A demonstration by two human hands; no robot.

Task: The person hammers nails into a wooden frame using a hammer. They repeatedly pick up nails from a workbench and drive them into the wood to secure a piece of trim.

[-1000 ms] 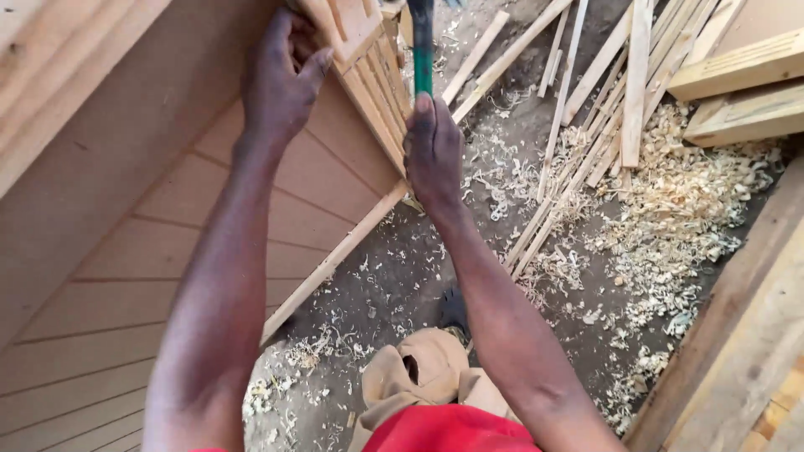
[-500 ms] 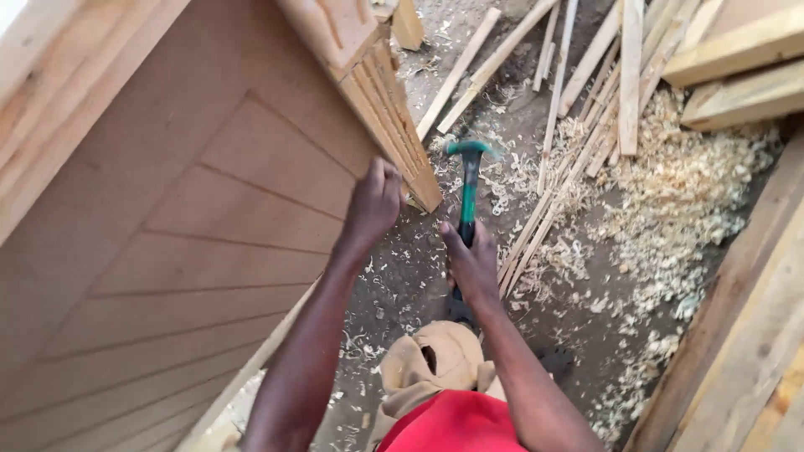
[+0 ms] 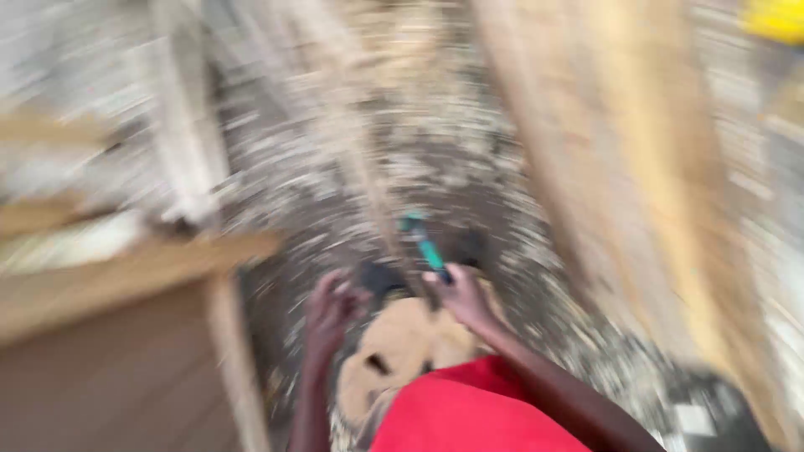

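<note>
Everything's smeared with motion blur, so details are rough. My right hand (image 3: 463, 299) is clenched round one green-handled hammer (image 3: 423, 245), its head too blurred to make out. The hammer sits just right of the wooden panel (image 3: 126, 335), over a floor (image 3: 469, 167) scattered with pale shavings. My left hand (image 3: 331, 311) hangs beside the panel's edge; can't tell if it's closed.

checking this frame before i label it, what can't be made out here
Head view, all smeared by camera motion:
- Green-handled tool in the right hand: its head is blurred, so its kind is unclear.
- Left hand: fingers smeared; holding or touching anything cannot be told.
- Pale wooden panel: cut off by left and bottom edges.
- Yellow object: cut off at the top right corner.
- Long tan wooden plank: grain and ends lost to blur.
</note>
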